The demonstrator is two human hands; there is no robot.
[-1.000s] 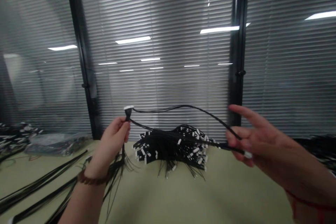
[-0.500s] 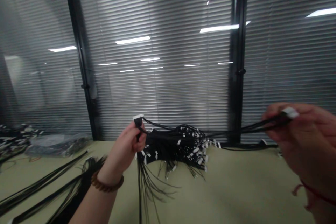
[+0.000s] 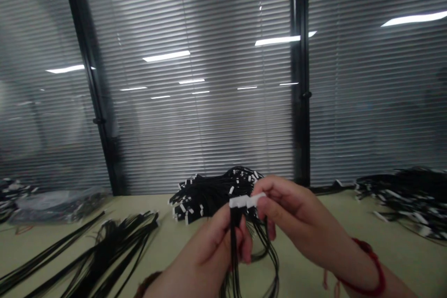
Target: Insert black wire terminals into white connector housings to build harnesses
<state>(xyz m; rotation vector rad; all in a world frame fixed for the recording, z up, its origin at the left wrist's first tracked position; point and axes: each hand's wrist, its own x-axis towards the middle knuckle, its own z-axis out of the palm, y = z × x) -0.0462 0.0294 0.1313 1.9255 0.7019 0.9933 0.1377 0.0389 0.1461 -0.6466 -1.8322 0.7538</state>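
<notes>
Both hands meet low in the middle of the head view. My left hand [image 3: 220,242] is closed around a black wire harness [image 3: 234,251] just below its white connector [image 3: 237,201]. My right hand [image 3: 289,209] pinches another white connector [image 3: 256,199], which sits side by side with the first; whether the two touch I cannot tell. Black wires loop down from both connectors between the hands. Behind them lies a pile of black wire harnesses [image 3: 206,193] with white connectors, partly hidden by my fingers.
More black wires [image 3: 111,251] are laid out on the pale table [image 3: 164,260] at the left. A clear plastic bag [image 3: 59,205] lies at the far left. Another heap of harnesses [image 3: 408,195] is at the right. Windows with blinds [image 3: 216,125] stand behind the table.
My hands were far apart with the wires stretched between them. They have come together in the middle, bringing the two white connectors side by side. The view has turned slightly right.
</notes>
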